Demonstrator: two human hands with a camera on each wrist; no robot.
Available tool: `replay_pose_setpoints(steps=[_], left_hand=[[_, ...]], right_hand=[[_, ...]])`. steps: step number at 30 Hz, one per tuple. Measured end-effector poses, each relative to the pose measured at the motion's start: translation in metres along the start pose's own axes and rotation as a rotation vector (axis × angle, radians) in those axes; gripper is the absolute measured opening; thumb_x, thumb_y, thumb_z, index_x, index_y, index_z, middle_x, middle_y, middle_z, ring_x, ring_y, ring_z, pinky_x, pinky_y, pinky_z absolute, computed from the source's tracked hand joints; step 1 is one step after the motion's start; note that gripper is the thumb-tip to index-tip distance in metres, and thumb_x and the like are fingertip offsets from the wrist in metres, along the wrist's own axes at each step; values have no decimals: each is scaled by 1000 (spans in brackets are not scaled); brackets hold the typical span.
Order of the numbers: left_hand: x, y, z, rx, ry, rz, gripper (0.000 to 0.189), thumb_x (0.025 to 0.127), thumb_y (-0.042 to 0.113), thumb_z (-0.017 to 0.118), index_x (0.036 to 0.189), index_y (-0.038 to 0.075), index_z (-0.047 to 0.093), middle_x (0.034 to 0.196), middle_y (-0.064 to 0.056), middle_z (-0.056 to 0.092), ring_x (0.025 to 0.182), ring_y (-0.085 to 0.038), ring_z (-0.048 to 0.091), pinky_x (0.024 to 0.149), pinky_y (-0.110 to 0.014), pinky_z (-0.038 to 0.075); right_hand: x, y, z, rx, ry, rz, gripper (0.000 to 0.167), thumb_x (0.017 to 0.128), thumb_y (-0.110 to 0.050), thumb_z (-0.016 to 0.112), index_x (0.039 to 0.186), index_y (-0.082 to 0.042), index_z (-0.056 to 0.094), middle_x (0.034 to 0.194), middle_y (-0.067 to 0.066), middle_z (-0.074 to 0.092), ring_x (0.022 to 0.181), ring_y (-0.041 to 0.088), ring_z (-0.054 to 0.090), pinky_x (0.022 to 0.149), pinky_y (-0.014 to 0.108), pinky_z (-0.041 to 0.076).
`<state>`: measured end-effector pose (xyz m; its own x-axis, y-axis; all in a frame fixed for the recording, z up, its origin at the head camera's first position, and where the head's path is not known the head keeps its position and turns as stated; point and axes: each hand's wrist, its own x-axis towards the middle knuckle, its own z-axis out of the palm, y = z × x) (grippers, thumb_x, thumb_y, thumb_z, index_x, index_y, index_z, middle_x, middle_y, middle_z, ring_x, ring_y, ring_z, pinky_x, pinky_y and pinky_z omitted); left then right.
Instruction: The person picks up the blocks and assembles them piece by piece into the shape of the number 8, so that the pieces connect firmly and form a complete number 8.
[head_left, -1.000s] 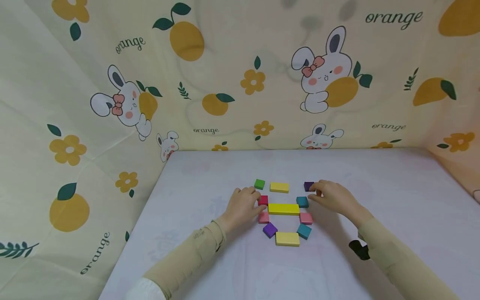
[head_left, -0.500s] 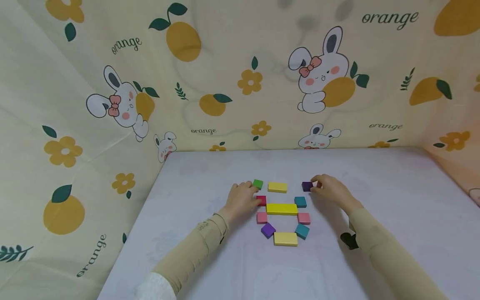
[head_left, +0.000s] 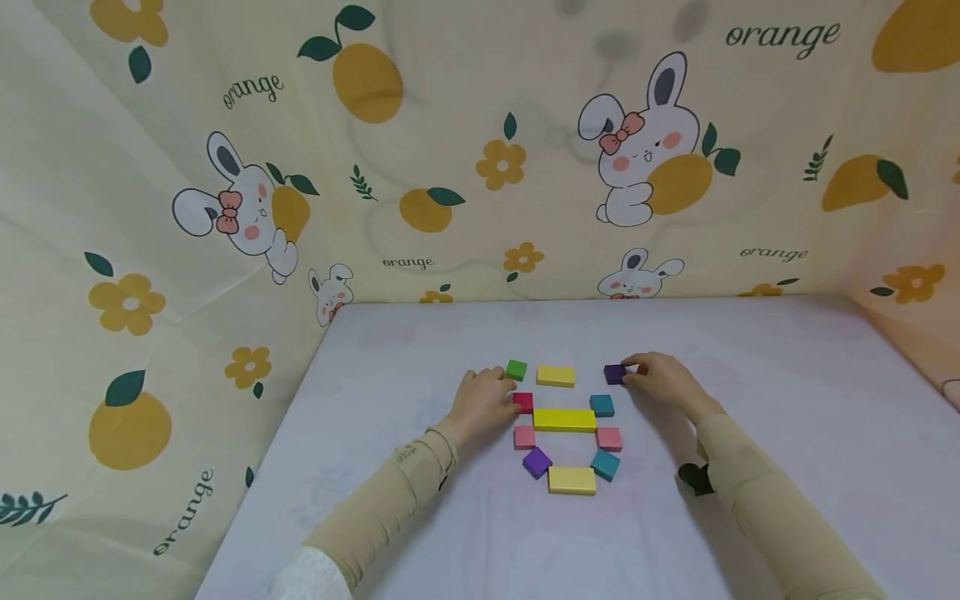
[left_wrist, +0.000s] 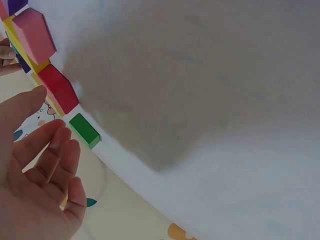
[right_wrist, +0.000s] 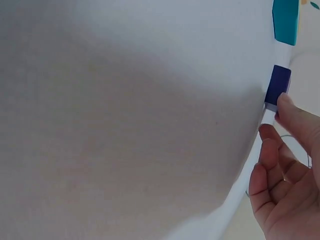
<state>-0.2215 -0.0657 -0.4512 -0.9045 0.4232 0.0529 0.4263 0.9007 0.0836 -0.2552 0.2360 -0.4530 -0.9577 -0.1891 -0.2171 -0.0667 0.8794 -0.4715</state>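
In the head view, a dark purple block (head_left: 615,374) lies at the far right of a block pattern. My right hand (head_left: 667,382) is beside it; the right wrist view shows the thumb (right_wrist: 286,102) at the block's end and the other fingers bent, apart from it. At the pattern's left side, my left hand (head_left: 483,398) has its thumb tip by a red block (head_left: 523,403) and its fingertips near a green block (head_left: 516,370). Its fingers (left_wrist: 59,150) are loosely bent with nothing between them in the left wrist view.
A long yellow block (head_left: 564,420) sits mid-pattern, with yellow blocks behind (head_left: 556,377) and in front (head_left: 572,481). Pink (head_left: 609,439), teal (head_left: 602,406) and violet (head_left: 537,462) blocks line the sides. A printed cloth (head_left: 450,167) hangs behind the white table (head_left: 420,350).
My left hand has shifted away from me along the pattern's left side, its thumb moving up from near the pink block to the red one. The right thumb has moved up beside the dark purple block.
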Motion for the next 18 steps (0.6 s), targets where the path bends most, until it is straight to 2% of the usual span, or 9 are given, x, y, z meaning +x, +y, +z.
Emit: replay_pose_setpoints(steps=[8,12,18], left_hand=[[0,1,1,20,9,2,34,83,38,66,109,17,69,100,1,66,88,-16,61,77,-34,42],[0,1,3,28,7,10,33,83,37,66,109,17,69,100,1,65,87,-16,60,77,-33,42],[0,2,4,13,19,24,32,83,36,65,109,17,68,99,1,65,86,-15,60,75,-31,40]], right_hand=[[1,1,-4,49,-29,23,41,92,-25,55,128,-5,54,111,24,58,90,30,50,77,41,44],[2,3,-1,67,-25,18,41,92,-25,54,128,-5,55,117,28,56,95,34,51,81,46,44],[6,1,4,106,-36,40,42,93,-25,52,131,-7,53,124,29,52,98,35,50,84,47,44]])
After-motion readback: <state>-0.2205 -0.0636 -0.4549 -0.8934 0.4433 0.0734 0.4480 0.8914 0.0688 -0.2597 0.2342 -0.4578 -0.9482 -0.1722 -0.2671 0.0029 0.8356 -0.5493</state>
